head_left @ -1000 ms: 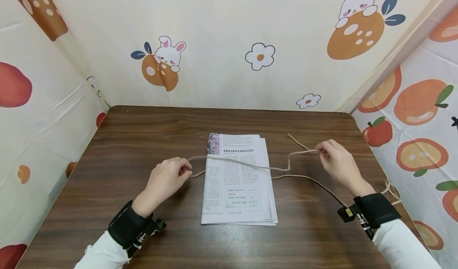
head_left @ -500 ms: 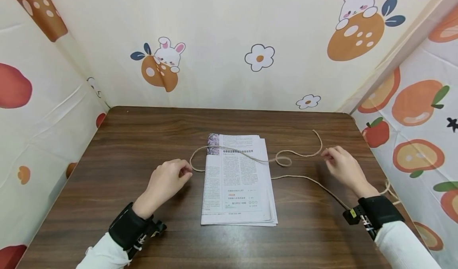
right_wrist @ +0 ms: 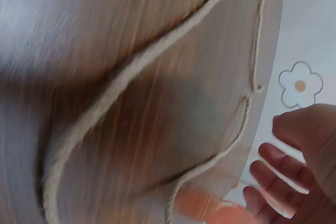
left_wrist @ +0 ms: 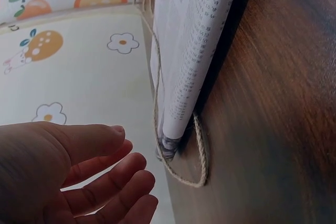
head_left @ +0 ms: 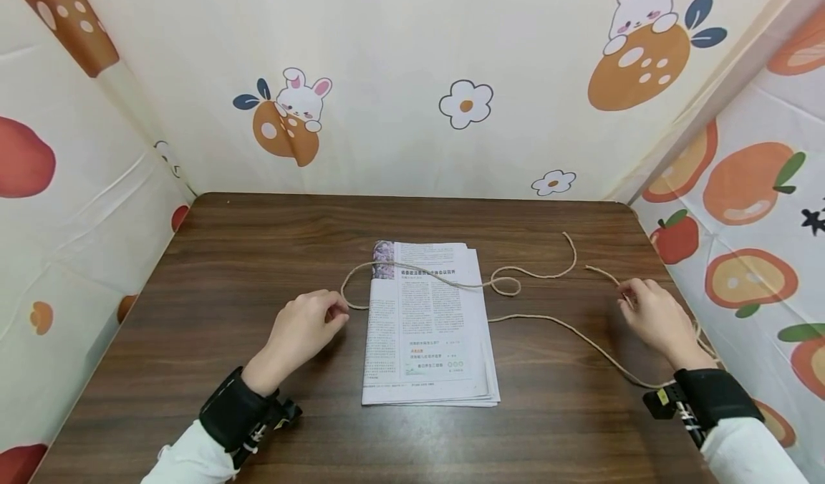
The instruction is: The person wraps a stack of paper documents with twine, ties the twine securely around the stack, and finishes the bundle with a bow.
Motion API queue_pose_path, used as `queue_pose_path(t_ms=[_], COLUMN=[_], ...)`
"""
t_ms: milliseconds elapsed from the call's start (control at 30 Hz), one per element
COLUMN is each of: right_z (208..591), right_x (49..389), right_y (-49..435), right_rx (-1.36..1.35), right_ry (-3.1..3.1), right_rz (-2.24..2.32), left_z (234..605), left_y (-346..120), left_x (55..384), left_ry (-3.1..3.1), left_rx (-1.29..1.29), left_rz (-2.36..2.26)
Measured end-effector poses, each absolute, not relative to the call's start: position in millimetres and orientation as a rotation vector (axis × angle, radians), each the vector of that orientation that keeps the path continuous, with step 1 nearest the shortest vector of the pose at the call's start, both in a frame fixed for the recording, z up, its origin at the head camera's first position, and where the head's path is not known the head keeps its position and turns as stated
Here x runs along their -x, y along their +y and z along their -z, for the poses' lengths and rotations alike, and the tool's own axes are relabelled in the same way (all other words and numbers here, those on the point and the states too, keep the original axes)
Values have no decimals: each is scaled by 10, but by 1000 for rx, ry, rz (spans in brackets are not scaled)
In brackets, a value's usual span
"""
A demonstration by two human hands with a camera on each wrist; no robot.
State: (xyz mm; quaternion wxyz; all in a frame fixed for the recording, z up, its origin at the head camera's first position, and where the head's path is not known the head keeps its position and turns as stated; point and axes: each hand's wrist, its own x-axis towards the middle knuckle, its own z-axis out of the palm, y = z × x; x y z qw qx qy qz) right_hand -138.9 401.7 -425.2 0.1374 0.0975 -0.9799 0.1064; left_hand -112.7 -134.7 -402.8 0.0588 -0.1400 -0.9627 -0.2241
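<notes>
A folded stack of newspaper (head_left: 432,359) lies mid-table. A thin beige rope (head_left: 548,318) passes beneath it, loops out past its left edge and crosses back over its upper part, forming a small loop to the right. Beside the left edge, my left hand (head_left: 306,323) has loosely bent fingers and holds nothing; the left wrist view shows the rope bend (left_wrist: 202,150) apart from the fingertips. My right hand (head_left: 657,319) is at the table's right side near another rope end (head_left: 599,272). In the right wrist view its loose fingers (right_wrist: 283,161) hold nothing.
The brown wooden table (head_left: 290,226) has a rounded far edge. A printed cloth backdrop (head_left: 387,133) rises behind it and along both sides. More rope (head_left: 705,341) lies bunched at the right edge, partly hidden by my right arm.
My right hand has let go of the rope's upper strand and moved right and nearer. That strand now lies loose in a small loop. The left hand has stayed almost still.
</notes>
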Motion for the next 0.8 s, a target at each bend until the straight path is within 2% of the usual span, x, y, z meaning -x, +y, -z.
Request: queue_pose_path(t_ms=[800], right_z=[4357], right_x=[1270], right_y=[4235], right_rx=[306], right_ry=[-3326], right_rz=[-202], left_z=[4102], left_y=[-1317], left_x=[1067], left_ry=[-2935], left_rx=[420], left_rz=[711])
